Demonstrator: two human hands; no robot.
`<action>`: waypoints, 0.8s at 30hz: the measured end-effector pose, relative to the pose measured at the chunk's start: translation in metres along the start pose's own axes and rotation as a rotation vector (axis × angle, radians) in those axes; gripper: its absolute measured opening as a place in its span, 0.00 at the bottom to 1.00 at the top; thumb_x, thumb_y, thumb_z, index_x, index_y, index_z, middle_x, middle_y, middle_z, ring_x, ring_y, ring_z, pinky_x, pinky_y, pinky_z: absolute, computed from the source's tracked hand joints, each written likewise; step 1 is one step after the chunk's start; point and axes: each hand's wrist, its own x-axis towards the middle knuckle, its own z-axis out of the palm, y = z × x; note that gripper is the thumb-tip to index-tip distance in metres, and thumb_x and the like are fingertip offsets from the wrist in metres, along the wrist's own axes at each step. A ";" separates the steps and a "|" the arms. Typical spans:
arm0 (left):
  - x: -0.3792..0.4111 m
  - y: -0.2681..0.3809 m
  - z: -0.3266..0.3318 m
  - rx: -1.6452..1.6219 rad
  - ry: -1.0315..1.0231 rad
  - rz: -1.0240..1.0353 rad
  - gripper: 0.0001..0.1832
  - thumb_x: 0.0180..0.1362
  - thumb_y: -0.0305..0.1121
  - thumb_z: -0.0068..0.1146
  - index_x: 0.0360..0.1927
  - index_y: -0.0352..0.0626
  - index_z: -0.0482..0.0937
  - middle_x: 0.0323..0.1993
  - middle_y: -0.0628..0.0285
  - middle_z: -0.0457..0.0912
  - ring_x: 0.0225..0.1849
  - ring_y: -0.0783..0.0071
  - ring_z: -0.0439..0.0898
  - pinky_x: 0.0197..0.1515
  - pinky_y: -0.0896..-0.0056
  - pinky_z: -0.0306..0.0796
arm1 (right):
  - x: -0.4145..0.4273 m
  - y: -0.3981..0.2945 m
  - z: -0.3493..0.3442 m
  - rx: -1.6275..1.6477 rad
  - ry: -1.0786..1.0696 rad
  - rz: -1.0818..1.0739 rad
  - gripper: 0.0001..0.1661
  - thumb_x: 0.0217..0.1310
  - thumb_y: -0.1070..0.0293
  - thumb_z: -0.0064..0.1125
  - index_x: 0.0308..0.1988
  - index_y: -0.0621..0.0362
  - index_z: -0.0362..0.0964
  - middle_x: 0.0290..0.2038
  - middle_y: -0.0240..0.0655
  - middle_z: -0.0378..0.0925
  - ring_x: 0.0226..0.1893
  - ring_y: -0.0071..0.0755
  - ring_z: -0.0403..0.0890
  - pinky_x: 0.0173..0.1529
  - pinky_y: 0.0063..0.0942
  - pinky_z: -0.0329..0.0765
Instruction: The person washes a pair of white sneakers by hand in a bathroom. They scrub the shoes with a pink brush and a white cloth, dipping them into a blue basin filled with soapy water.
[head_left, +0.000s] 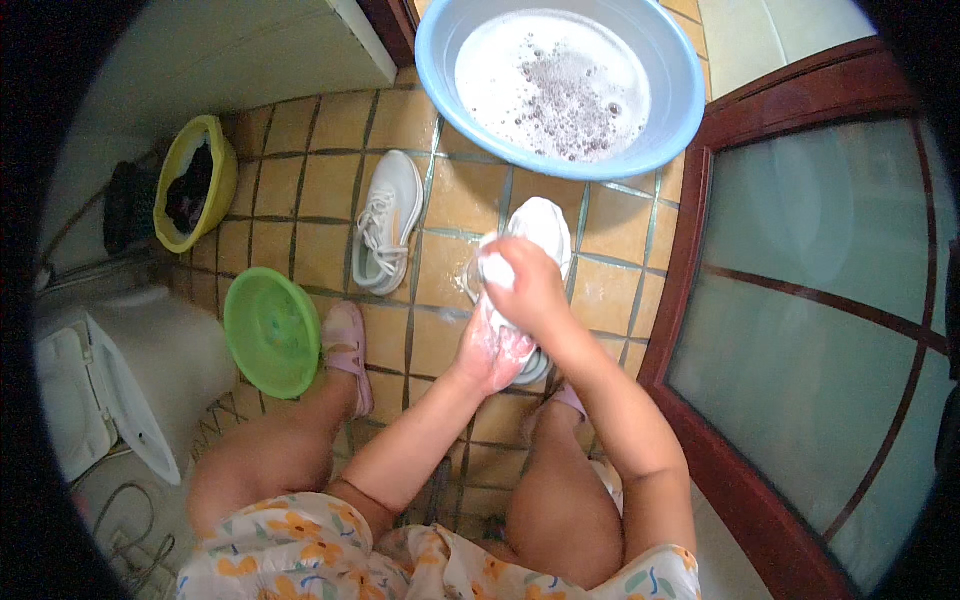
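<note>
A white shoe (541, 225) is low over the tiled floor in front of me, its toe towards the basin and its grey-edged heel towards my body. My left hand (491, 349), wet with suds, grips the shoe near its heel. Over the shoe's middle, my right hand (526, 283) is closed around a small white object (496, 271); blur hides what exactly it is. Foam covers part of the shoe between my hands. The other white lace-up sneaker (390, 221) stands on the tiles to the left, its laces loose.
A large blue basin (559, 169) of sudsy water stands ahead. At left are a green basin (251, 345) and a yellow basin (225, 187) holding dark cloth. A white bin-like container (157, 352) is beside them. A wood-framed glass door (686, 247) borders the right.
</note>
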 end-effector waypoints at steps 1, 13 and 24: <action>-0.003 0.004 0.000 -0.034 -0.015 0.006 0.32 0.69 0.58 0.32 0.69 0.48 0.57 0.64 0.59 0.65 0.65 0.65 0.66 0.67 0.58 0.62 | -0.011 -0.010 0.002 0.018 -0.031 0.025 0.18 0.42 0.71 0.62 0.39 0.58 0.75 0.41 0.45 0.79 0.46 0.51 0.78 0.54 0.41 0.73; 0.017 0.041 -0.020 -0.115 0.118 0.133 0.30 0.69 0.55 0.34 0.62 0.43 0.66 0.58 0.57 0.73 0.59 0.60 0.71 0.62 0.57 0.65 | -0.008 0.020 -0.004 0.632 0.402 0.247 0.17 0.55 0.76 0.46 0.46 0.64 0.70 0.46 0.41 0.77 0.47 0.38 0.78 0.54 0.33 0.74; 0.023 0.064 -0.020 -0.211 0.258 0.284 0.31 0.69 0.53 0.31 0.63 0.40 0.65 0.60 0.52 0.71 0.62 0.53 0.68 0.66 0.48 0.59 | -0.054 0.043 0.017 1.373 0.430 0.812 0.16 0.64 0.68 0.47 0.50 0.62 0.67 0.43 0.39 0.77 0.43 0.37 0.80 0.49 0.33 0.77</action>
